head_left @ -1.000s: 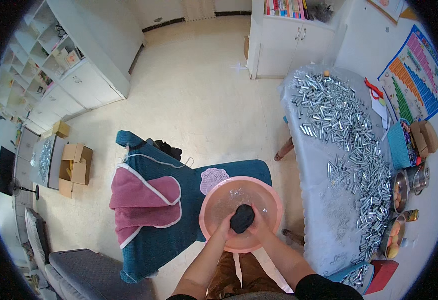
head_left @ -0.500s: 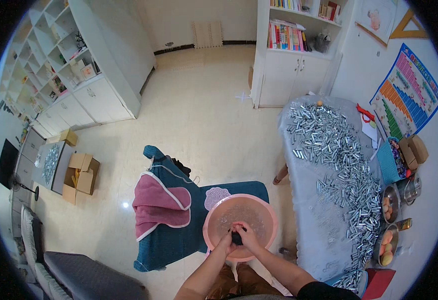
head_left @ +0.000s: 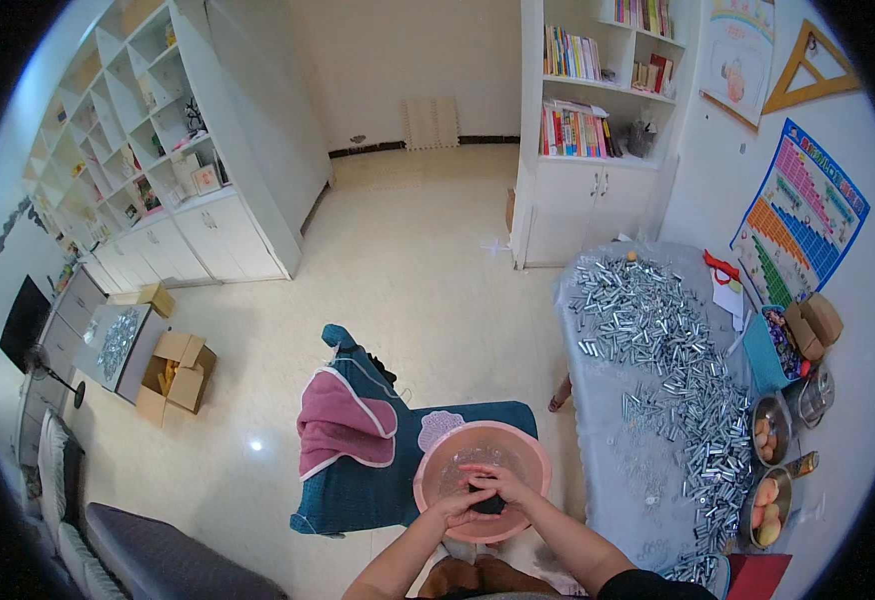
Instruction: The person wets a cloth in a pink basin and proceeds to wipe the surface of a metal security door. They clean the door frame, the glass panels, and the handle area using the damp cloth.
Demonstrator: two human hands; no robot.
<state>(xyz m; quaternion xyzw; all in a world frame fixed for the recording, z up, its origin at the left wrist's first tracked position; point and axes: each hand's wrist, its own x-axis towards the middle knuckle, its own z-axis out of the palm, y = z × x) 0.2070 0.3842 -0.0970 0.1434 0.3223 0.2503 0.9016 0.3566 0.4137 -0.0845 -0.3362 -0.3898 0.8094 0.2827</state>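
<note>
A round pink plastic basin [head_left: 428,470] sits low in the view on a teal cloth-covered surface, holding clear water. Inside it, near the near rim, lies a small dark wad of cloth [head_left: 488,503], bunched up, partly hidden between the two hands pressed around it.

Bright even light, floor glare, fisheye-bent edges
</note>
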